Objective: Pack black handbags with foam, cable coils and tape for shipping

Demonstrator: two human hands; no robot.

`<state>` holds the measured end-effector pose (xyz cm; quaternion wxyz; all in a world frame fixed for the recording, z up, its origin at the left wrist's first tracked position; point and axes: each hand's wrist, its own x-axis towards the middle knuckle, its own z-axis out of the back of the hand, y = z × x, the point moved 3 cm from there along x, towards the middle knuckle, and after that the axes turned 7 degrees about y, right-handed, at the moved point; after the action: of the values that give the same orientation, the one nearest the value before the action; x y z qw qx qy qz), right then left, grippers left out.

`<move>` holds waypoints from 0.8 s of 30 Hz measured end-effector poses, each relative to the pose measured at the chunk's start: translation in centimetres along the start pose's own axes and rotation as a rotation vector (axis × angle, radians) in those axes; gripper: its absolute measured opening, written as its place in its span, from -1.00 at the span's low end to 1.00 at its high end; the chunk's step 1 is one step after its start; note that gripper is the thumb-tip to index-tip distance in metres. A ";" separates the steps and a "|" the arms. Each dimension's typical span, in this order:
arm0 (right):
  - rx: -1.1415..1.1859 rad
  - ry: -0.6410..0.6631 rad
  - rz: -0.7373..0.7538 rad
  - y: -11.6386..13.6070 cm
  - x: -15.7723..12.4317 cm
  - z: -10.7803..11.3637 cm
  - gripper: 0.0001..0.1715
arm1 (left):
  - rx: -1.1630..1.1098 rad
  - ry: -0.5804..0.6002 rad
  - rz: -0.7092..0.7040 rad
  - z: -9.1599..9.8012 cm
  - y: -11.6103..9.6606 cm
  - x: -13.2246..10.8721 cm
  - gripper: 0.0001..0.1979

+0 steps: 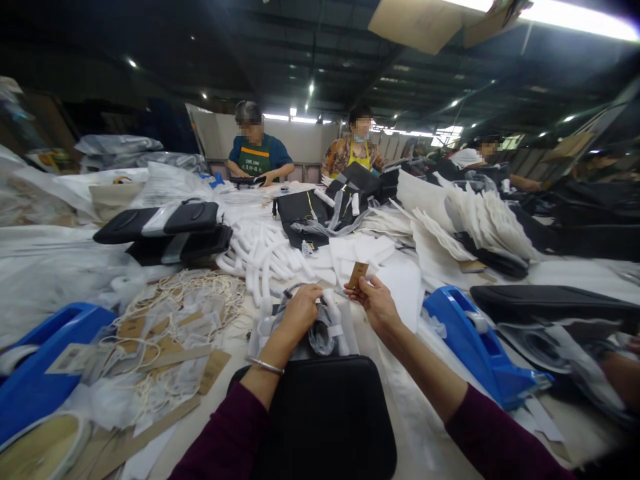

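Observation:
My left hand (299, 312) is closed, fingers pinched on something small that I cannot make out, just above a wrapped grey and white bundle (325, 330). A silver bangle sits on that wrist. My right hand (376, 303) pinches a small brown paper tag (358, 274) between thumb and fingers and holds it upright. A black bag (325, 413) lies flat right in front of me, under both forearms.
A heap of brown tags with white strings (170, 327) lies at left. Blue tape dispensers stand at the right (480, 347) and the far left (40, 367). White foam rolls (260, 257), black bags and white sheets (470, 220) fill the table. Other people work across it.

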<state>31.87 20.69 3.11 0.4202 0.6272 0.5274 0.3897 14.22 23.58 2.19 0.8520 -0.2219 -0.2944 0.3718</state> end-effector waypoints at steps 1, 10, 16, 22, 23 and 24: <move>-0.003 -0.014 0.015 0.0 0.0 0.1 -0.56 | -0.011 -0.008 0.015 -0.1 0.2 0.0 -0.49; -0.056 -0.211 -0.114 0.3 1.5 0.4 -0.79 | -0.302 -0.220 0.081 1.5 0.6 0.0 -0.57; -0.414 -0.128 0.057 3.6 -3.1 -2.4 -0.59 | -0.414 -0.260 0.049 2.0 -0.1 -0.2 -0.59; -0.976 0.539 0.447 0.9 -15.0 -9.4 -0.61 | -0.367 -0.475 0.124 3.3 -0.1 -0.8 -0.68; -1.062 0.620 0.489 -0.2 -16.3 -10.0 -0.60 | -0.388 -0.491 0.132 3.4 -0.1 -0.8 -0.70; -1.140 0.673 0.529 -1.3 -17.3 -10.3 -0.56 | -0.414 -0.490 0.143 3.5 0.0 -0.8 -0.71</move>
<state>19.39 4.89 4.64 0.3886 0.2625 0.1726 0.8662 11.44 23.55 4.52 0.6644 -0.3145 -0.5436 0.4051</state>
